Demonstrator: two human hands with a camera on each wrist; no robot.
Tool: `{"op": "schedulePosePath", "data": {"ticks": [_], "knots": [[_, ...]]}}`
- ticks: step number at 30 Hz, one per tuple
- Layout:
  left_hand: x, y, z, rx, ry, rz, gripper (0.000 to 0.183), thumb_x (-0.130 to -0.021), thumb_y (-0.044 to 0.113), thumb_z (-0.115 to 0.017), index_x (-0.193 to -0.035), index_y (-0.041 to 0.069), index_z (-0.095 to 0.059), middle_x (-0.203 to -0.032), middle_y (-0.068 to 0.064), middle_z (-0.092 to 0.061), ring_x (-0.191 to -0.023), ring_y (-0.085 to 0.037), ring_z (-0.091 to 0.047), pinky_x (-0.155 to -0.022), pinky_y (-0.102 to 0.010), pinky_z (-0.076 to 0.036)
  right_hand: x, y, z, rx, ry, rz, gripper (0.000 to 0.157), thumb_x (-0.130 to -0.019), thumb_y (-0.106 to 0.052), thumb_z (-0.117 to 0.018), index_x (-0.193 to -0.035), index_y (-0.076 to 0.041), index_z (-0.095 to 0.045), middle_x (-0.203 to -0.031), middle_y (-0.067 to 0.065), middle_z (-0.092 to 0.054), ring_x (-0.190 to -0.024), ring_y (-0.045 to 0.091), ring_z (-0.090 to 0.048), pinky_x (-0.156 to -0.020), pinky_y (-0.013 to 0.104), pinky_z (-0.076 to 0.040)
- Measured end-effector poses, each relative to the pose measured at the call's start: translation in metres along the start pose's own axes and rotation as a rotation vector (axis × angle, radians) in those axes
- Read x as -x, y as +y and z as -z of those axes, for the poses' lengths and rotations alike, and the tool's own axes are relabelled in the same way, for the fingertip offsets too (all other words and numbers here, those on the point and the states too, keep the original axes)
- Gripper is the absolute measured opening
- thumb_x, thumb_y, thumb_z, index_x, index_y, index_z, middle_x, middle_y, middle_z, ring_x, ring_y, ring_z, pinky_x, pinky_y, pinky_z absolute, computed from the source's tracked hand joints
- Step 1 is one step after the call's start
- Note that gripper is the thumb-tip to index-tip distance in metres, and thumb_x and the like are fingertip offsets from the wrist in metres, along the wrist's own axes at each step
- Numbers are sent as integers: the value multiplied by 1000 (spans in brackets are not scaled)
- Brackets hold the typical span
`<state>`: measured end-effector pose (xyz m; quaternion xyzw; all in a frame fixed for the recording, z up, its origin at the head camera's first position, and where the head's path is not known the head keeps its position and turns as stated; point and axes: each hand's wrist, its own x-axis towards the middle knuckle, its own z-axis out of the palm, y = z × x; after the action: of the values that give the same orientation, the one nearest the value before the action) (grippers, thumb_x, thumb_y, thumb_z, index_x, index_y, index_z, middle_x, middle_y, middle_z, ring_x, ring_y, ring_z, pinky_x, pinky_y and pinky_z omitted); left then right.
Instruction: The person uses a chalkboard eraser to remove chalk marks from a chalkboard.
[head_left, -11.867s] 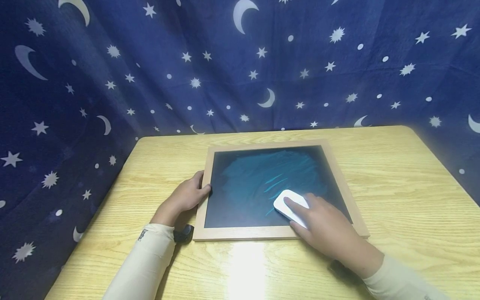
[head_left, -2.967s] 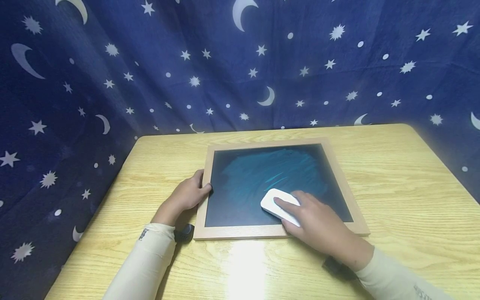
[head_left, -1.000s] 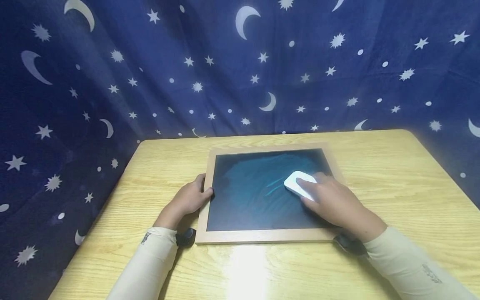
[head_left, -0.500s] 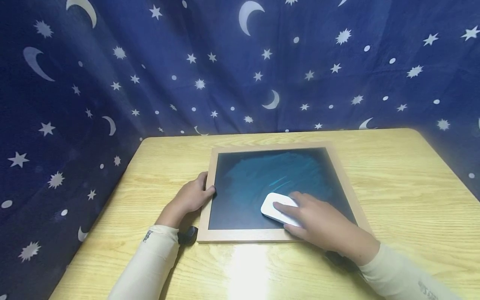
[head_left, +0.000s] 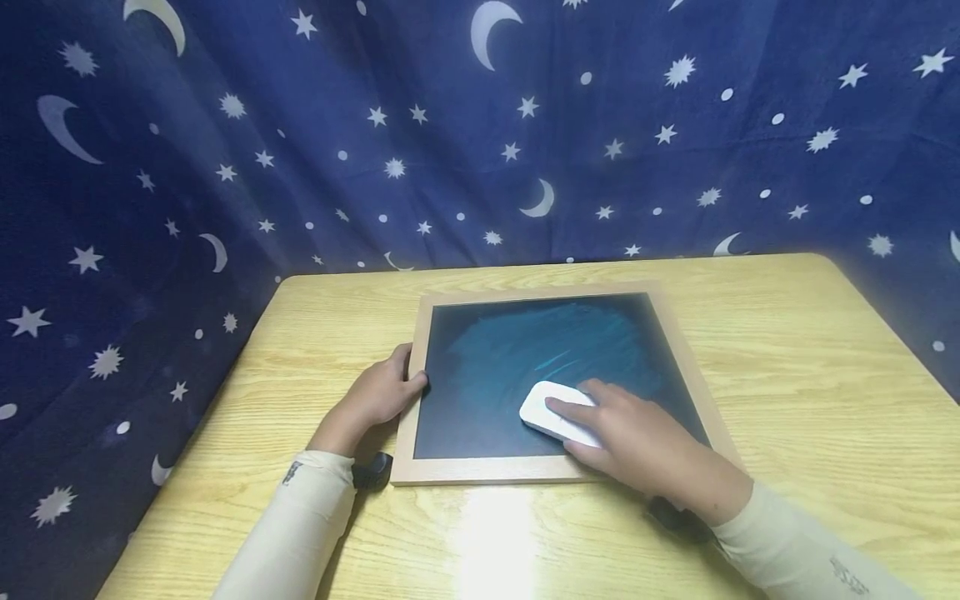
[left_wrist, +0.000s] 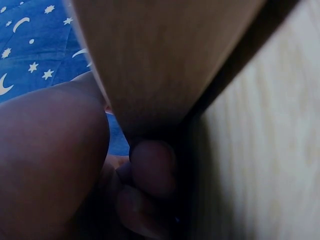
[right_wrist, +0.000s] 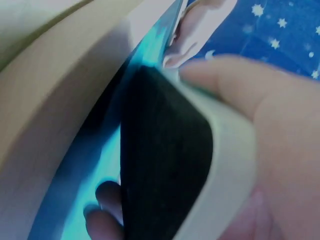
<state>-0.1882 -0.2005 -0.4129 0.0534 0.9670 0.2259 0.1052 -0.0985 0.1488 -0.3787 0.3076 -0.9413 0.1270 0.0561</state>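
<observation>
A chalkboard (head_left: 480, 417) in a pale wooden frame lies on the table, smeared with teal chalk. Two thin bright teal chalk strokes (head_left: 553, 363) show near its middle. My left hand (head_left: 378, 392) grips the left side of the frame, thumb over the top and fingertips curled underneath in the left wrist view. In my right hand (head_left: 637, 437) is a white chalkboard eraser (head_left: 551, 408), pinched between fingers and thumb over the lower middle of the board. Its black underside (right_wrist: 165, 150) shows in the right wrist view, tilted toward the board.
The board rests on a light wood-grain table (head_left: 810, 375). A dark blue curtain (head_left: 450, 75) with moons and stars hangs behind and along the sides. Dark wrist devices sit under both forearms, one (head_left: 372, 472) beside the frame's lower left corner.
Over the last second the eraser has gone from the board's right side down and left to its lower middle. Fewer bright strokes show than 11.9 s ago. The left hand keeps its grip.
</observation>
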Motion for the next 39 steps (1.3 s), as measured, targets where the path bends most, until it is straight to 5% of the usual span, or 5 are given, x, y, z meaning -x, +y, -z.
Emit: {"op": "schedulePosePath", "data": {"ticks": [6,22,39], "knots": [[0,-2,0,-8,2,-2,68,-97,38,-48,-155,8,-30,-122,-20,-68,-101,-31,-68,-95,-49,-50,-6,25,4,-16,14,-152,51,-91,-29,-69,-140,-17,-60,-111,20,-64,-100,34,-64,-85,53,-53],[-1,-7,-2,-10,-2,4,68,-98,38,-47,-156,9,-29,-121,-20,-69,-99,-31,-68,-93,-49,-50,-9,73,15,-32,-15,-329,56,-96,-28,-62,-148,-11,-50,-129,35,-57,-116,52,-58,-88,67,-49],[-2,-4,-1,-9,5,-5,68,-97,39,-47,-155,8,-29,-119,-20,-70,-95,-28,-69,-90,-48,-52,-8,73,17,-9,1,-321,56,-95,-27,-62,-147,-9,-50,-126,38,-57,-108,52,-60,-85,66,-50]]}}
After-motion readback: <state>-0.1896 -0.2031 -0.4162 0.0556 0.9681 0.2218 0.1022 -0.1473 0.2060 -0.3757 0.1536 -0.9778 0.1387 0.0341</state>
